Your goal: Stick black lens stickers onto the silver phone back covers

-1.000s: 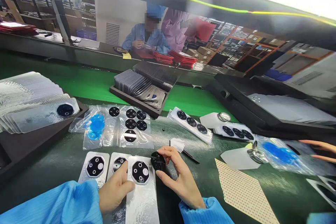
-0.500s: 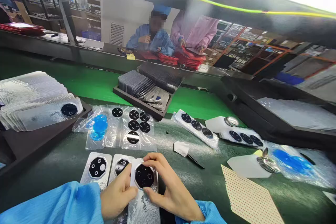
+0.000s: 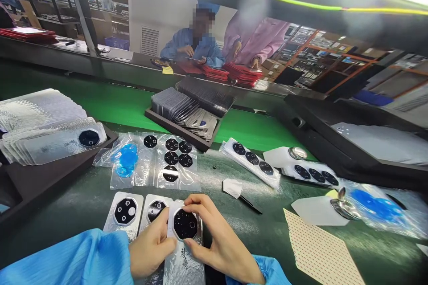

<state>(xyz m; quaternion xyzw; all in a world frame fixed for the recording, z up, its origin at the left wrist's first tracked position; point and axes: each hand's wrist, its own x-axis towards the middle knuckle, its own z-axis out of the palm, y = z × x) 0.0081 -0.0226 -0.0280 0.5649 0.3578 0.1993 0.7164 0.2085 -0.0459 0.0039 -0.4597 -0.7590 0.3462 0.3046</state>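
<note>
A silvery phone back cover with dark lettering lies in front of me, a black lens plate at its top. My left hand grips the cover's left edge, thumb lying beside the plate. The fingers of my right hand curve around the plate, fingertips at its upper rim and thumb at its lower rim. Left of these, a second back cover is partly hidden by my left hand. Farther left lies a third back cover, with a black lens plate on it.
Clear bags with black lens plates and blue film lie ahead. Trays of covers stand left, at centre and right. White dispenser bottles, tweezers and a dotted sheet lie right. Two people work opposite.
My hands keep nearly the same hold on the cover and lens plate. The view has shifted slightly. Across the bench, the person in pink has moved a hand up from the red stack.
</note>
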